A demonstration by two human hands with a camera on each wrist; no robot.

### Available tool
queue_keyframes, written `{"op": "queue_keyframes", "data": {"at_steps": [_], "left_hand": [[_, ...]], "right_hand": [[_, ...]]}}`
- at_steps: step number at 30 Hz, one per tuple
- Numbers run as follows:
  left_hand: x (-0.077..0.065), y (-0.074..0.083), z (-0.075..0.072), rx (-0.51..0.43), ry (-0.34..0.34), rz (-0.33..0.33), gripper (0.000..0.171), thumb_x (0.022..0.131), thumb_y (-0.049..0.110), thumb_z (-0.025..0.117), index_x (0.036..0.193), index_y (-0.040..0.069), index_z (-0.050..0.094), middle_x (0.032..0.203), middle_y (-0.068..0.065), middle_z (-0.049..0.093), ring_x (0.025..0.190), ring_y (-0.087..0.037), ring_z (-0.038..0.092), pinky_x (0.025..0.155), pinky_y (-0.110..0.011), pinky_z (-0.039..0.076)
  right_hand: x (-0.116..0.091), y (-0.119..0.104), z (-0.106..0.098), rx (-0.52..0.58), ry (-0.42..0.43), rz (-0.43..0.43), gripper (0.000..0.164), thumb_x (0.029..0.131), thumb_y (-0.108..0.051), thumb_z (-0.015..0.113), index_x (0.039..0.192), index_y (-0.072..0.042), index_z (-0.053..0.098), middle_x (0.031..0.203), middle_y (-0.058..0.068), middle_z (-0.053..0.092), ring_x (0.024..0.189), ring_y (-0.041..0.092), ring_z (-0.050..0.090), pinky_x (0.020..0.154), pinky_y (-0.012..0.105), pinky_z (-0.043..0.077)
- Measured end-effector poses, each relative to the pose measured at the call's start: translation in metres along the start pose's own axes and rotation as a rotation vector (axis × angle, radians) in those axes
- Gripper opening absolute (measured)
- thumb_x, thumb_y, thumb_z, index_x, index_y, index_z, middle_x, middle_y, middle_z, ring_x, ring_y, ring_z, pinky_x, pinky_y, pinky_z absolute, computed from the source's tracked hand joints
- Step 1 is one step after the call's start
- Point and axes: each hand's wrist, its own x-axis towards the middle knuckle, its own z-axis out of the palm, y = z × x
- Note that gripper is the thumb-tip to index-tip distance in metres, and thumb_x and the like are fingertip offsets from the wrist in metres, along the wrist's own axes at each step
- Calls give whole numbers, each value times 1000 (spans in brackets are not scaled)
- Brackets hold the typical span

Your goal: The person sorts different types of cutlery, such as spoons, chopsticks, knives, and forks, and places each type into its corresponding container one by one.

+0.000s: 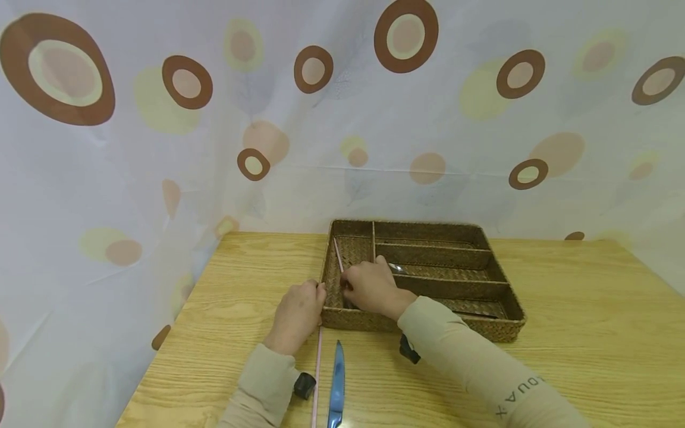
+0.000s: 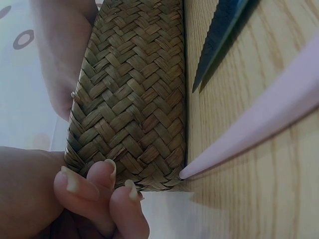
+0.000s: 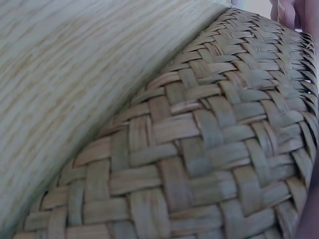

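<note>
A brown woven cutlery tray (image 1: 423,324) stands on the wooden table. My left hand (image 1: 297,312) grips its near left corner; in the left wrist view its curled fingertips (image 2: 127,209) touch the woven wall. Inside the left compartment my right hand (image 1: 371,288) pinches a pink chopstick (image 1: 338,255), whose far end slants toward the back; the fingertips are partly hidden. Another pink chopstick (image 2: 254,119) lies on the table, its tip by the tray's corner. Beside it rests a blue knife (image 1: 337,380) with a serrated edge.
Dividers split the tray's right part into three long compartments. A shiny metal piece (image 1: 397,268) shows in the middle one, and a dark thin utensil (image 1: 476,314) in the front one. A patterned curtain (image 1: 342,119) hangs behind the table (image 1: 578,333).
</note>
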Motion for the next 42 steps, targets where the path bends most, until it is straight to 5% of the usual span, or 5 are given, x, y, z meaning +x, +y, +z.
{"op": "queue_keyframes", "data": {"at_steps": [19,42], "left_hand": [[0,0,1,2,5,-11,34,100,21,39,72,6,53,53,-3,50,39,-8,46,35,-25,39],[0,1,-1,-4,-7,-28,34,99,19,39,71,7,52,52,-2,51,39,-9,47,36,-26,38]], "right_hand": [[2,-2,0,-35,-76,46,8,88,-28,62,82,-30,68,69,-13,61,61,7,49,71,40,31],[-8,1,-4,68,15,-25,11,90,-26,57,84,-27,66,65,-15,53,58,8,44,64,36,25]]}}
